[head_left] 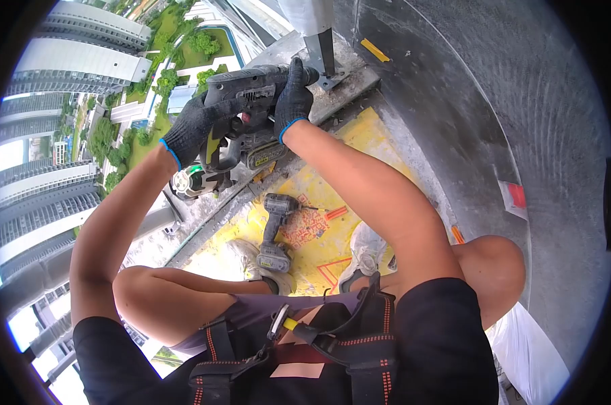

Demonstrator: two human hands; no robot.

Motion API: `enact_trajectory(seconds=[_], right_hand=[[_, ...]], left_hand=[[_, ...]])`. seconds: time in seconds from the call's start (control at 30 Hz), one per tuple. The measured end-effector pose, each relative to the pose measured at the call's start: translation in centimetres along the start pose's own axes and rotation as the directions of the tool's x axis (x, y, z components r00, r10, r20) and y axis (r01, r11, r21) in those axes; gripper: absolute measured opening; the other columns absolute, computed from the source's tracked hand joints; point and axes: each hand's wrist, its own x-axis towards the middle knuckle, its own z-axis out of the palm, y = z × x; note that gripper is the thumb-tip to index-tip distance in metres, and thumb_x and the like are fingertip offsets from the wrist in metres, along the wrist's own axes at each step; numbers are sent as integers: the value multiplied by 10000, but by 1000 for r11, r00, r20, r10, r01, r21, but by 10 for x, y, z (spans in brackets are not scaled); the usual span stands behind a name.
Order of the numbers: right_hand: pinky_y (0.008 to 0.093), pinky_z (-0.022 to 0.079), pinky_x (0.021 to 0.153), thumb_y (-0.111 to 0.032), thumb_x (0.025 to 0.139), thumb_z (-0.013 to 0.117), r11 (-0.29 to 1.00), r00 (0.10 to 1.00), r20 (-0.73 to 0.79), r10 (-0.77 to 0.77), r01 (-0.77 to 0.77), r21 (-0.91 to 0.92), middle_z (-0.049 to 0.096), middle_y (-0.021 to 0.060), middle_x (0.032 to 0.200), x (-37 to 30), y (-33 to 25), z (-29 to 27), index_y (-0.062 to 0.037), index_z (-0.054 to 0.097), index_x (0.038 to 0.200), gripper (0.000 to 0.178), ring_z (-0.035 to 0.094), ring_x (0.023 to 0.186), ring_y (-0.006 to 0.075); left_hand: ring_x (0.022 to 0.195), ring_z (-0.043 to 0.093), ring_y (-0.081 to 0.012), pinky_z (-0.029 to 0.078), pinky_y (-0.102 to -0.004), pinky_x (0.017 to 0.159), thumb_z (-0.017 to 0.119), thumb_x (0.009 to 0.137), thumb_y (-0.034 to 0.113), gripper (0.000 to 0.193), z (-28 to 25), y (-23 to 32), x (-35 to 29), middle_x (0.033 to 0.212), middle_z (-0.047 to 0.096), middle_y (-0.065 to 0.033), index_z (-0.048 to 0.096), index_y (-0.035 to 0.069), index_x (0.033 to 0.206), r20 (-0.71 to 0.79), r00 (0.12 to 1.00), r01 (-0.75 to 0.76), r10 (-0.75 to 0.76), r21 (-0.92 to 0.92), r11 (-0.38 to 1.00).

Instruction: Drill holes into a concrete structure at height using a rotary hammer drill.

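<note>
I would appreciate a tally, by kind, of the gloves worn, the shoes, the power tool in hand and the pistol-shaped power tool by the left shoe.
Gloves: 2
Shoes: 2
Held power tool: 1
Pistol-shaped power tool by the left shoe: 1
Total: 6

Bright daylight glares white at left; fisheye distortion bends the buildings (75,62).

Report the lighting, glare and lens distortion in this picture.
In the head view, the sky at the left rim is blown out white; in the head view, fisheye distortion bends the towers and leaves dark corners; in the head view, the held power tool looks reasonably sharp, without obvious motion blur.
</note>
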Motion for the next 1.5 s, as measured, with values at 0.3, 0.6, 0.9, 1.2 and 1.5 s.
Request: enact_trajectory(seconds=[0.3, 0.6, 0.9, 1.2, 1.5], right_hand=[[387, 569, 846, -629, 937, 644, 990, 995, -58, -81, 87, 114, 708, 170, 1135, 17, 16, -11, 80, 651, 1174, 748, 713, 964, 264], [401, 509, 918, -605, 978, 606, 976, 975, -31, -218, 218, -20, 703, 184, 1168, 35, 11, -14, 63, 652, 1202, 706, 672, 1037, 284], [390, 498, 940, -583, 991, 595, 989, 989, 5, -146, 145, 22, 682, 179, 1216, 48, 16, -16, 69, 627, 1244, 699, 656, 1061, 274], [391, 512, 923, -621, 992, 560, 982, 982, -23, -189, 188, -17, 689, 195, 1205, 48, 8, -22, 79, 636, 1233, 744, 663, 1046, 277], [435, 552, 693, -682, 923, 615, 36, 848, 356, -393, 401, -915, 736, 195, 905, 92, -64, -105, 30, 662, 1155, 750, 740, 798, 334]], left_hand=[[729, 679, -170, 549, -314, 640, 737, 931, 351, 486, 9, 10, 2, 913, 687, -70, 593, 44, 1280, -8, 998, 68, -68, 197, 978], [726, 680, -174, 552, -307, 635, 760, 918, 321, 522, 13, 4, 10, 907, 693, -84, 572, 11, 1295, -2, 1000, 13, -13, 119, 993], [720, 680, -170, 554, -304, 631, 771, 911, 300, 501, 13, 1, 14, 914, 699, -87, 582, 9, 1271, 1, 1000, -23, 23, 132, 991], [721, 679, -163, 557, -301, 633, 785, 903, 262, 509, 24, 6, 22, 963, 706, -91, 569, 19, 1294, 22, 997, -81, 78, 195, 978], [908, 672, -128, 578, -289, 717, 830, 860, 179, 590, 14, 11, 42, 1101, 708, -77, 559, 18, 1358, 241, 947, -310, 214, 507, 804]])
